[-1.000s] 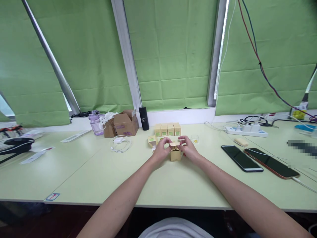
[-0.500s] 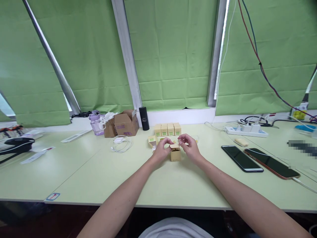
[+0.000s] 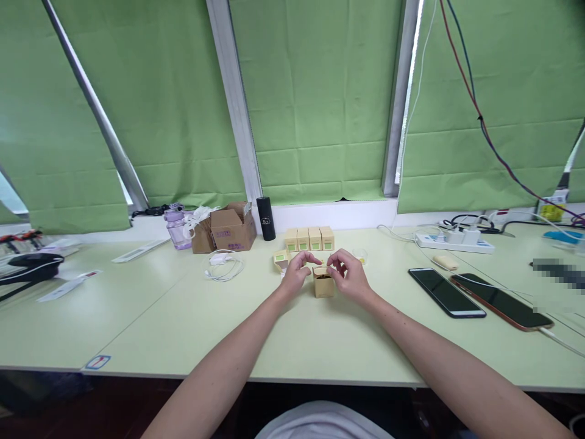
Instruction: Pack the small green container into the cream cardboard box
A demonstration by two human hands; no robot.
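A small brown cardboard box stands upright on the table in front of me, its top flap raised at the back. My right hand is at the box's upper right, thumb and forefinger closed on the edge of the flap. On the other side, my left hand has its thumb apart from the fingers, which reach over toward the box top without gripping it. Behind my left hand lies an opened small box with a green label. Several matching closed boxes form a row farther back. My fingers partly hide small items behind the box.
A round clear dish sits behind my right hand. Two phones lie to the right, near a white power strip and cables. Left of centre are a white charger cable, a larger carton, a black cylinder and a purple bottle.
My right hand has moved left and down onto the flap. My left hand has drawn slightly left, with its thumb and fingers spread apart. The box stays in place.
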